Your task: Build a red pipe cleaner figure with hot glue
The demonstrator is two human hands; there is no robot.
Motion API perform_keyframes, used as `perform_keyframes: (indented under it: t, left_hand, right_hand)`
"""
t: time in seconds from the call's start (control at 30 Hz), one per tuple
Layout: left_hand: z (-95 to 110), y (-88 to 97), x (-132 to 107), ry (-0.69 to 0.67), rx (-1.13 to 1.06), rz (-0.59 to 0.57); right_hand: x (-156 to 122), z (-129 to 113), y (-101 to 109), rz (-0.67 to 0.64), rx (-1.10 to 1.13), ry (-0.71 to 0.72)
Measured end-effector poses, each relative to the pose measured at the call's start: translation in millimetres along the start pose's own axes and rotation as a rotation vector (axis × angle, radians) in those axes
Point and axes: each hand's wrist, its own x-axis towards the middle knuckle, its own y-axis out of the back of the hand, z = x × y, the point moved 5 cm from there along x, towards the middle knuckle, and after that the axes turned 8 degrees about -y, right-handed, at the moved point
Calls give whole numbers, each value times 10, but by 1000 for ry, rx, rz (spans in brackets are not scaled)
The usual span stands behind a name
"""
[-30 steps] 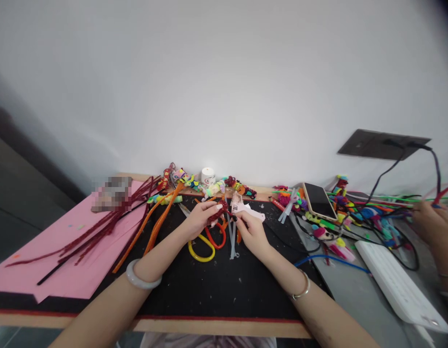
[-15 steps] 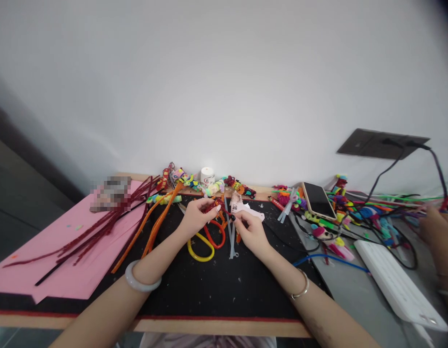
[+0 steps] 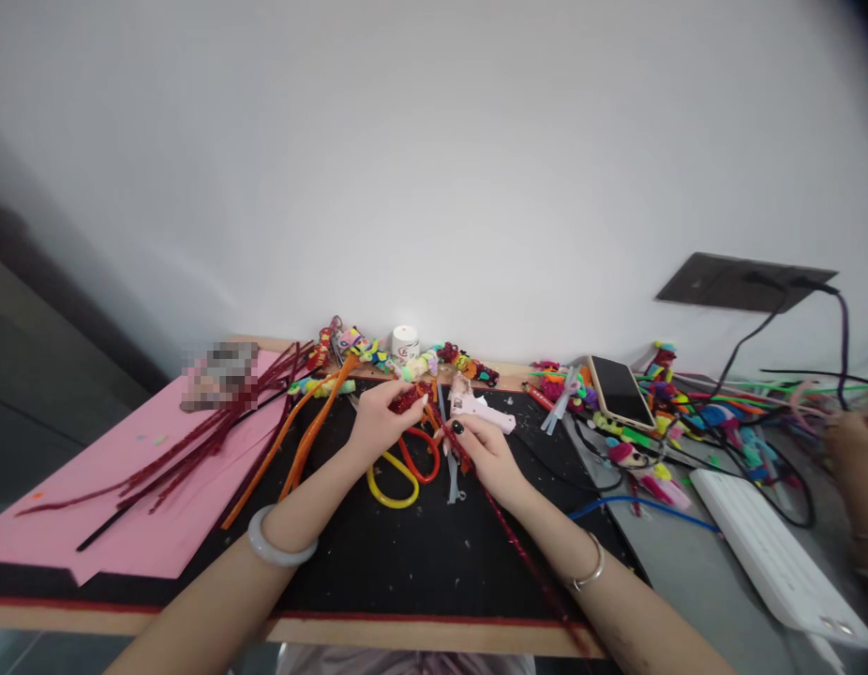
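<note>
My left hand [image 3: 383, 420] is closed on a dark red, glittery bundle of pipe cleaner [image 3: 408, 399]. My right hand [image 3: 485, 452] pinches a long red pipe cleaner [image 3: 508, 530], whose tail hangs down past the wrist to the table's front edge. A small gap lies between the two hands. Just below the left fingers rest scissors with a yellow and a red handle [image 3: 394, 503]. Behind my right fingers lies a pale pink glue gun [image 3: 486, 412], and a clear plastic strip [image 3: 454, 483] sits between the hands.
Dark red pipe cleaners [image 3: 195, 450] lie across pink sheets [image 3: 75, 487] at left, beside orange pipe cleaners [image 3: 307, 445]. Small colourful figures and a white cup [image 3: 405, 343] line the wall. At right are a phone [image 3: 621, 392], cables, a white power strip [image 3: 764, 544] and another person's hand [image 3: 852, 450].
A long red strand now trails from my right hand down over the mat; before, only a short stretch showed between the hands. My left hand keeps its hold on the red bundle.
</note>
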Motion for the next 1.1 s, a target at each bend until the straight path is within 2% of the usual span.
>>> perform_keyframes:
  t: [0.13, 0.23, 0.37, 0.5, 0.73, 0.93, 1.1]
  left_hand:
    - [-141, -1, 15, 149, -186, 26]
    - [-214, -45, 22, 257, -363, 18]
    - [-233, -131, 4, 355, -567, -25]
    - [-246, -172, -22, 409, -704, -35]
    - [-276, -193, -30, 436, -781, -25]
    - [-198, -220, -37, 423, -725, -9]
    - [-155, -224, -56, 416, -658, 3]
  right_hand:
    - [68, 68, 198, 166, -191, -24]
    - [99, 165, 273, 252, -368, -94]
    - [99, 321, 284, 312, -536, -227]
    - [106, 415, 311, 317, -590, -291]
    - [137, 380, 347, 294, -430, -219]
    - [106, 245, 266, 279, -201, -108]
    - [55, 145, 236, 255, -123, -82]
